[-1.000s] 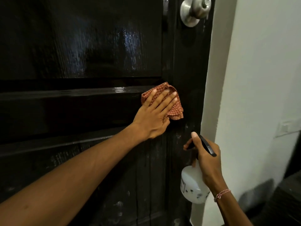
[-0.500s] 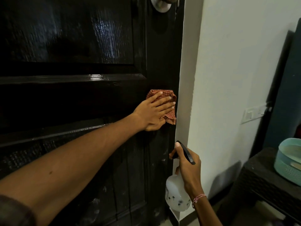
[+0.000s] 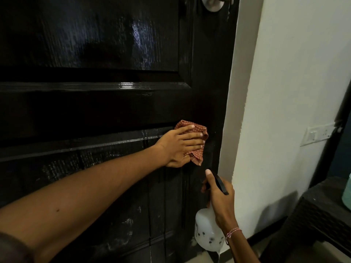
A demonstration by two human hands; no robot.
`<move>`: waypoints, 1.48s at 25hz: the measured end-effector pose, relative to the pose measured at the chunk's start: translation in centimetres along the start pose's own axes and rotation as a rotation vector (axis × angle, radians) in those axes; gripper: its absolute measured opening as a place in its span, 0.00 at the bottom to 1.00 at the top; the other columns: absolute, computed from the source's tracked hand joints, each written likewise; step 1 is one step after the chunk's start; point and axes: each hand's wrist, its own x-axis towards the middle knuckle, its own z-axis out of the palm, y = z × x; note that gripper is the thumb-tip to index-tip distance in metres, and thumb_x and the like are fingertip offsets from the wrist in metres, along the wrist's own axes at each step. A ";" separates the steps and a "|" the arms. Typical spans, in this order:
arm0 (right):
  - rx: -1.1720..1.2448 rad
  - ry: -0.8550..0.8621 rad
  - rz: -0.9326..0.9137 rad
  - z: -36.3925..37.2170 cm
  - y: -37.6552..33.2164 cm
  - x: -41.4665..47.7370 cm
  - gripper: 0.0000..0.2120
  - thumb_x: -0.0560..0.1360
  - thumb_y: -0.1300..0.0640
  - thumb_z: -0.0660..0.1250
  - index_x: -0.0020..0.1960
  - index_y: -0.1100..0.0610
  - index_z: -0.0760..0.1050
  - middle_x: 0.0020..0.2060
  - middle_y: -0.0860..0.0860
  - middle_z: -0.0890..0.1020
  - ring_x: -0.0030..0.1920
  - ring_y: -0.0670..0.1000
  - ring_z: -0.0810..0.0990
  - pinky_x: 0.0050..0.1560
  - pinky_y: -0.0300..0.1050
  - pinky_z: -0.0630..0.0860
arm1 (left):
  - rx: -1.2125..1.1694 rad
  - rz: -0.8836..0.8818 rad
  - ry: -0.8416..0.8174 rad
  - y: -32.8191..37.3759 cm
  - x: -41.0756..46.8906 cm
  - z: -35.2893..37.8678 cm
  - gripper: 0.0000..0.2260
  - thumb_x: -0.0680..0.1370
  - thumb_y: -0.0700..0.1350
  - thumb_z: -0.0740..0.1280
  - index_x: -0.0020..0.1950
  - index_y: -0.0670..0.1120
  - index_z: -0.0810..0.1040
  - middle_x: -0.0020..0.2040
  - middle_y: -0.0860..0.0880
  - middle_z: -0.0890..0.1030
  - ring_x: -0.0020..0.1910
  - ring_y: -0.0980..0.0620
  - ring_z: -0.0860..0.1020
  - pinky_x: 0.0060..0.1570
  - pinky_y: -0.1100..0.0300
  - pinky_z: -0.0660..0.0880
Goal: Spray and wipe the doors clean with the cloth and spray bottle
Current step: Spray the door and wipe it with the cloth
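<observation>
A person stands close to a shiny black door (image 3: 95,44). The left hand (image 3: 180,147) lies flat on a small cloth (image 3: 197,158) with red and white checks. Its fingers (image 3: 191,138) are straight and close together, and they press the cloth against the door. The cloth sits near the door's right edge, just under the wide bar across the middle. Parts of the cloth stick out above and below the hand.

The right hand (image 3: 220,198) is lower down, under the cloth and apart from it. It holds a spray bottle (image 3: 207,232) by the neck. The fingers are curled round the neck, and the thumb points up along the black spray top (image 3: 220,184). It is hard to tell if a finger is on the trigger. The bottle is white and see-through with little dark marks on it. It hangs in front of the door's right edge, down near the floor. A pink and white string bracelet (image 3: 232,232) is tied round the right wrist.

Pale streaks and spots show on the lower part of the door. A round silver knob (image 3: 212,4) peeks in at the top. A white wall (image 3: 294,73) stands to the right of the door, with a switch plate (image 3: 319,133) on it. A dark desk (image 3: 313,224) sits in the right corner, and a light green tub (image 3: 347,194) rests on it at the picture's edge.
</observation>
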 end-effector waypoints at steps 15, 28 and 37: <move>-0.004 -0.196 0.005 5.9 -1.6 -5.6 0.22 0.76 0.37 0.68 0.41 0.56 0.83 0.37 0.51 0.86 0.40 0.46 0.84 0.50 0.50 0.78 | -0.082 -0.135 0.004 -3.3 -17.4 4.8 0.29 0.85 0.59 0.42 0.84 0.54 0.36 0.83 0.54 0.33 0.80 0.52 0.27 0.78 0.47 0.27; -0.074 -0.717 -0.164 21.1 -5.1 -14.0 0.27 0.80 0.35 0.69 0.35 0.57 0.78 0.32 0.55 0.83 0.37 0.53 0.83 0.46 0.51 0.81 | -0.030 -0.401 0.053 -6.5 -39.5 9.5 0.31 0.83 0.56 0.54 0.86 0.51 0.54 0.86 0.49 0.53 0.85 0.46 0.51 0.81 0.39 0.54; -0.271 -0.911 -0.194 27.6 -4.5 -17.6 0.29 0.75 0.26 0.66 0.49 0.52 0.85 0.49 0.48 0.84 0.57 0.39 0.76 0.61 0.39 0.75 | -0.032 -0.621 -0.088 -6.8 -47.9 10.2 0.32 0.83 0.56 0.52 0.86 0.51 0.51 0.86 0.48 0.50 0.85 0.44 0.49 0.81 0.38 0.53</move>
